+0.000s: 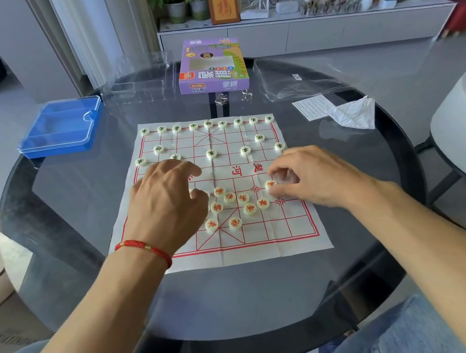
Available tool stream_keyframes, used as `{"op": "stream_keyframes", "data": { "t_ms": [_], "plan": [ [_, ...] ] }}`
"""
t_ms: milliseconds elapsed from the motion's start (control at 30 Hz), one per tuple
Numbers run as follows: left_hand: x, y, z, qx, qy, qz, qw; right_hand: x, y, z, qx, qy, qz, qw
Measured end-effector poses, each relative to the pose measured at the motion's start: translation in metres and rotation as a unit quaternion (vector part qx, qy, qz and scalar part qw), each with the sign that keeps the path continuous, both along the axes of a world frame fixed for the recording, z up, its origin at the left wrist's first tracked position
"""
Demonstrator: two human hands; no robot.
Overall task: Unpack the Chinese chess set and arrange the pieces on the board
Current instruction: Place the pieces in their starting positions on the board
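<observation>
Fingers of right hand (314, 177) pinch a red piece (270, 184); left hand (168, 198) hovers, fingers loosely curled.

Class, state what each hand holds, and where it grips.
Right hand pinches a round cream red-lettered chess piece by its edges. Left hand's hold cannot be told.

Glossy glass table (274, 291), creased cloth board (265, 232).

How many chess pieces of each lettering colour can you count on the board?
Green-lettered pieces: 16
Red-lettered pieces: 9 in view, one of them pinched by the right hand; the left hand may hide more
Total: 25 in view
</observation>
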State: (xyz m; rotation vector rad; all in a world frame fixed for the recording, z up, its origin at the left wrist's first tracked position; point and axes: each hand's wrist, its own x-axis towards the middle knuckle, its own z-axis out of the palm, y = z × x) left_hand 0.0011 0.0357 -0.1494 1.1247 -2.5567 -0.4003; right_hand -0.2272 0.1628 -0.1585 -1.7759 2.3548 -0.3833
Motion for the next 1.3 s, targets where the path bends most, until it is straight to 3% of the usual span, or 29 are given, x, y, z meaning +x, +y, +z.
{"op": "stream_keyframes", "data": {
  "t_ms": [667,1167,1300],
  "plan": [
    [0.009,-0.005,0.004,0.025,-0.039,0.006,0.999,-0.028,0.022,-0.005,-0.024,-0.102,-0.031,0.994],
    [0.007,-0.005,0.005,0.054,-0.012,0.006,0.998,-0.022,0.023,0.003,-0.02,-0.057,-0.025,0.998],
    [0.007,-0.004,0.006,0.054,-0.009,0.009,0.998,0.006,0.016,0.007,-0.043,-0.014,0.054,0.998]
  ]
}}
